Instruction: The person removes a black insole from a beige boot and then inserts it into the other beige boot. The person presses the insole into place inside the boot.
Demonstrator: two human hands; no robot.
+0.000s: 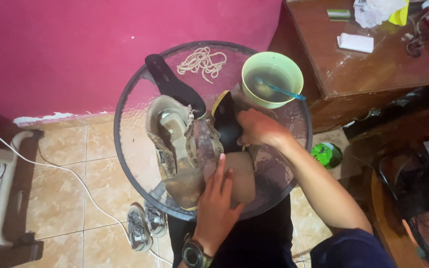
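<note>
On glass table (135, 106): left hand (218, 198) flat on shoe (194, 159); right hand (255, 128) seemingly gripping insole (226, 124).

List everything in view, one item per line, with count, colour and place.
glass table: one, round, clear, centre
shoe: one, beige and grey, on the table
insoles: two, black, on the table by the shoe
laces: one bundle, cream, far side of the table
bowl: one, green, on the table, holds water and a blue toothbrush
shoe on the floor: at least one, grey, under the table
wooden desk: one, brown, upper right
left hand: wears a wristwatch, rests on the shoe
right hand: holds the nearer insole
</note>
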